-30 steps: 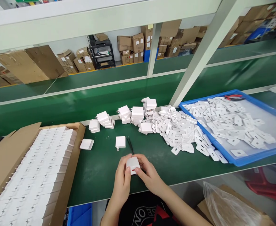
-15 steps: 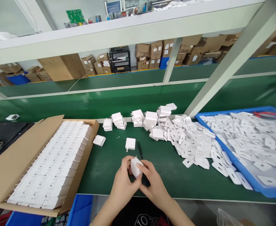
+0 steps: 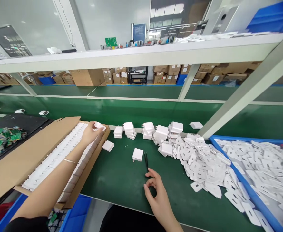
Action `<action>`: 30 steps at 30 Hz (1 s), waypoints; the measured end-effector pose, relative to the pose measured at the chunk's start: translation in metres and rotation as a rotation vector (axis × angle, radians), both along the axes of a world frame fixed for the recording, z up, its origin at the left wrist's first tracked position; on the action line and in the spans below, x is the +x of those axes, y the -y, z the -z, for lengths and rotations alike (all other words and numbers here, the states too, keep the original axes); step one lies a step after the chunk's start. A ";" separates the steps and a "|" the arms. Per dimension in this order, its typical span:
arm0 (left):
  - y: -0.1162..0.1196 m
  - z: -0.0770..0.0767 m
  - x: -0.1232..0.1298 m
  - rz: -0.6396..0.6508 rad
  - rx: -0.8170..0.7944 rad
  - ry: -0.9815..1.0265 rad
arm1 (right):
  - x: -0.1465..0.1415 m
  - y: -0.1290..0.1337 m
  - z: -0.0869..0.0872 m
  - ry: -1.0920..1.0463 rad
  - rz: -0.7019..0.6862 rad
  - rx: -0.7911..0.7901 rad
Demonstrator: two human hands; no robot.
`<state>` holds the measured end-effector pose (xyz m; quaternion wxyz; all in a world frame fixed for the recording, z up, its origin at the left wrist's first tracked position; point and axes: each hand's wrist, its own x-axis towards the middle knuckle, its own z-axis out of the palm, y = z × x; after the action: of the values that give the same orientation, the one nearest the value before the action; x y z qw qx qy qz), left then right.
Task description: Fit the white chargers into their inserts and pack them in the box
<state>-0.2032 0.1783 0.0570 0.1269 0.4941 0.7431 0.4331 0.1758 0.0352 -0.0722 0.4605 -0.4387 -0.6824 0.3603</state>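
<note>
I see the left hand [image 3: 90, 134] gripping a smooth white charger [image 3: 98, 125] at the cardboard box [image 3: 88, 168]; the right hand [image 3: 161, 200] curls, fingertips parted, by black tweezers [image 3: 146, 159].

On the green bench [image 3: 117, 180] lie chargers [image 3: 138, 154], tweezers [image 3: 146, 160], white plates [image 3: 201, 161], a carton [image 3: 87, 166], a tray [image 3: 243, 180].

Chargers [image 3: 56, 160] in the box [image 3: 88, 167], bench's [image 3: 112, 177] left side; tray's [image 3: 244, 181] over on the right, tweezers [image 3: 146, 160] between them.
</note>
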 end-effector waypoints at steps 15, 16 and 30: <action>-0.045 0.025 -0.023 -0.078 -0.237 -0.319 | 0.001 0.000 0.002 -0.001 -0.011 -0.098; -0.046 0.027 -0.022 -0.093 -0.245 -0.333 | 0.001 0.001 0.001 0.002 -0.010 -0.102; -0.048 0.041 -0.022 -0.142 -0.291 -0.464 | 0.003 0.003 -0.002 0.035 -0.011 -0.121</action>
<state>-0.2250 0.2258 0.0162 -0.0076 0.5031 0.8395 0.2052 0.1783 0.0323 -0.0703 0.4193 -0.4681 -0.6696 0.3958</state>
